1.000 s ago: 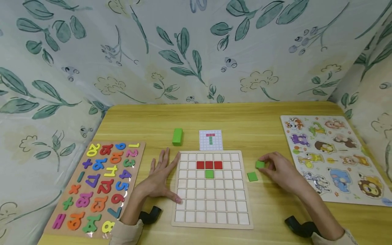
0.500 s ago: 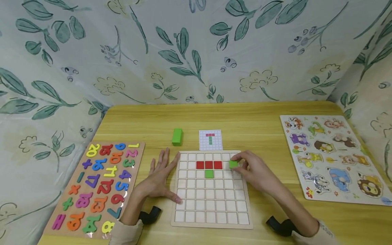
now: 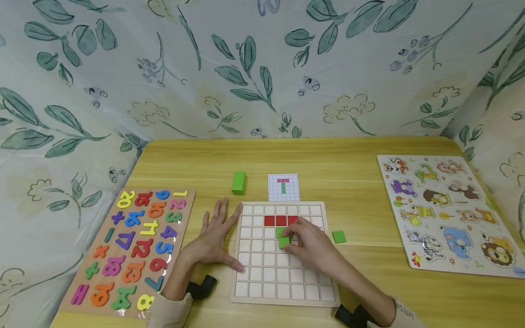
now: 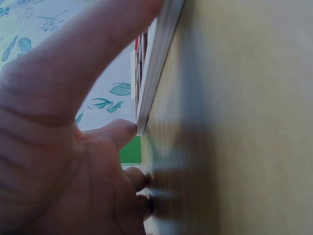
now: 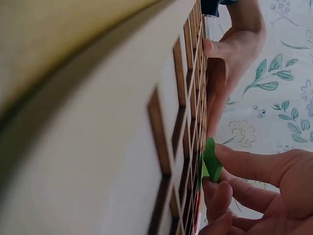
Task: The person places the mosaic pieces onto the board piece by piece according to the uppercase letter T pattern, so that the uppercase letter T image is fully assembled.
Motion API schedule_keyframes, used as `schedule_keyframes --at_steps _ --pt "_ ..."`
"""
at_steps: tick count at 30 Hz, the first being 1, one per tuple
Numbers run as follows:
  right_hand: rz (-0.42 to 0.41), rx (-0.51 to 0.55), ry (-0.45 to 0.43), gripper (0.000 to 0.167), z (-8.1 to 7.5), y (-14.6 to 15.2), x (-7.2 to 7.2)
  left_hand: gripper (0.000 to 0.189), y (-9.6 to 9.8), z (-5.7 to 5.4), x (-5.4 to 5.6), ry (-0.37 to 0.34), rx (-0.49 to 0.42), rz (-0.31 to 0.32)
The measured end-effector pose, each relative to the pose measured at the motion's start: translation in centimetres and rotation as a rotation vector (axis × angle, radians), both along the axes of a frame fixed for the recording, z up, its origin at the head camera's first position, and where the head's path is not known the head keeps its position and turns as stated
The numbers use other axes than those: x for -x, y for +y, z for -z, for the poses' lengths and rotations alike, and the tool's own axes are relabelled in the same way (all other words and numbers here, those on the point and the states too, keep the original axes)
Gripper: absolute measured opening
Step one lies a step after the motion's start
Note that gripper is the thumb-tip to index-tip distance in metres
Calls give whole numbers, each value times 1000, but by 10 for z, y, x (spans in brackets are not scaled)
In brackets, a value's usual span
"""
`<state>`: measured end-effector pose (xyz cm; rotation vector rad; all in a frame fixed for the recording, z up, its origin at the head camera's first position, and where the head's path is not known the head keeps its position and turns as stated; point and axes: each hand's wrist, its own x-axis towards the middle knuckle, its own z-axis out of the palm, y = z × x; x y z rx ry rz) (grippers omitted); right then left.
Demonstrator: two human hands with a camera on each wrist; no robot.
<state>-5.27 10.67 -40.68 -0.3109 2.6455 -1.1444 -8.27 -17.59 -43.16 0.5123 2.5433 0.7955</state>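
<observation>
My right hand [image 3: 312, 243] pinches a green square tile [image 5: 212, 160] between thumb and fingers, low over the wooden grid board [image 3: 287, 301]. In the head view that tile sits just below another green tile [image 3: 280, 231] lying in the grid. Above them is a row of red tiles [image 3: 269, 221], its right end partly covered by my fingers. My left hand [image 3: 213, 239] lies spread at the board's left edge, its thumb on the frame and a fingertip by the upper corner. A loose green tile [image 3: 339, 237] lies on the table right of the board.
A pattern card [image 3: 283, 187] with a red and green T lies behind the board. Beside it stands a green block [image 3: 239, 183]. At the left is a number puzzle board [image 3: 189, 200], at the right an animal puzzle board [image 3: 449, 214]. A patterned cloth [image 3: 262, 68] hangs behind the table.
My right hand has carried the green tile leftward from the table's right side to the middle of the grid board. The left hand has stayed in place.
</observation>
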Motion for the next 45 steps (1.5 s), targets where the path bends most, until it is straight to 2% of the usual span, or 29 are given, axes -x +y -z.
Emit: schedule_keyframes --at_steps 15,27,38,45 --pt "-17 3 40 22 8 -3 -1 148 0 0 0 8 2 2" --pt "-7 36 9 24 12 -2 1 148 0 0 0 5 0 5" --pt "-1 44 25 22 15 -3 2 148 0 1 1 1 3 5" --pt "-28 60 6 22 15 -1 2 148 0 0 1 3 8 4"
